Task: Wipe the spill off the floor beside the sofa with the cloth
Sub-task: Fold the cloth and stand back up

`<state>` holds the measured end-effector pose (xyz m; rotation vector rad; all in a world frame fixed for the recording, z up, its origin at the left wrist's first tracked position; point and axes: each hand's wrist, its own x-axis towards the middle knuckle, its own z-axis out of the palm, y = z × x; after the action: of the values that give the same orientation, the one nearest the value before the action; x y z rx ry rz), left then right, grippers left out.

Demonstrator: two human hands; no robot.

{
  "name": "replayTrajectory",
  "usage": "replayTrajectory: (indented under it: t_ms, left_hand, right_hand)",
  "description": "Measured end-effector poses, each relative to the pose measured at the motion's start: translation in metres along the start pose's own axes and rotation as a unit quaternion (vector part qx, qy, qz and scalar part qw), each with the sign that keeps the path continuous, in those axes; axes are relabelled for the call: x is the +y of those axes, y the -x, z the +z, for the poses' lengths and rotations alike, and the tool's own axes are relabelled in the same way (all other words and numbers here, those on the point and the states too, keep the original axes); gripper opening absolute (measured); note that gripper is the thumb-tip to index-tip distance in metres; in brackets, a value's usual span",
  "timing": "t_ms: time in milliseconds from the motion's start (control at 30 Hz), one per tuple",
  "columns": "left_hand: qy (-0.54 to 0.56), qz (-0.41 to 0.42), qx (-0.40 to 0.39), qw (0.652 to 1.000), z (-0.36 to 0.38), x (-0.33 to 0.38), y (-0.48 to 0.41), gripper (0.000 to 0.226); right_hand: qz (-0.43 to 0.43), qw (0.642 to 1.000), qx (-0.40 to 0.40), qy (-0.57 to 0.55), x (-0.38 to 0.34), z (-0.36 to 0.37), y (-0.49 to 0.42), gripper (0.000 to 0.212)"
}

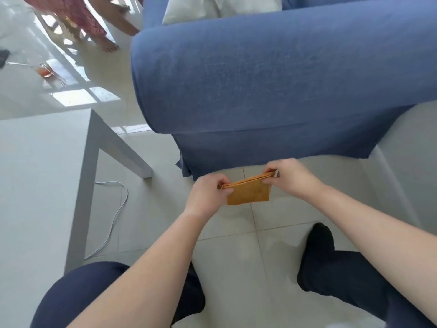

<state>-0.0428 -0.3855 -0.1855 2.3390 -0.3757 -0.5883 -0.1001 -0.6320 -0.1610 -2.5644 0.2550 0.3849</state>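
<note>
- The left hand [208,194] pinches the left end of the cloth's [249,191] upper edge, thumb and fingers closed tight on the folded layers.
- The right hand [292,177] pinches the right end of the same edge, fingertips clamped together on it.
- Both bare forearms reach forward from the near edge, with the hands level and the orange cloth stretched between them.
- The cloth is folded into a small rectangle and hangs above the tiled floor [236,256], just in front of the blue sofa [272,86] skirt.
- The person crouches, with dark-trousered knees and black socks at either side of the near floor.
- A white table [35,174] stands at the left, a white cable [115,209] trailing under it.
- No spill can be made out on the pale tiles.
</note>
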Motion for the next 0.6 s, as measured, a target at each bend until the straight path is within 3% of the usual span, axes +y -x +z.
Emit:
replayTrajectory:
  t_ms: [100,333,600]
  left_hand:
    - [0.014,0.029,0.011,0.999,-0.037,0.015,0.027,0.014]
    - [0.051,0.08,0.092,0.991,-0.122,0.033,0.098,0.008]
    - [0.081,0.065,0.19,0.976,-0.19,-0.001,0.171,0.006]
  right_hand:
    - [-0.015,0.999,0.041,-0.027,-0.027,-0.029,0.028,0.009]
    - [-0.09,0.988,0.08,-0.094,-0.109,-0.072,0.073,0.011]
    - [-0.206,0.973,0.084,-0.054,-0.207,-0.07,0.073,0.008]
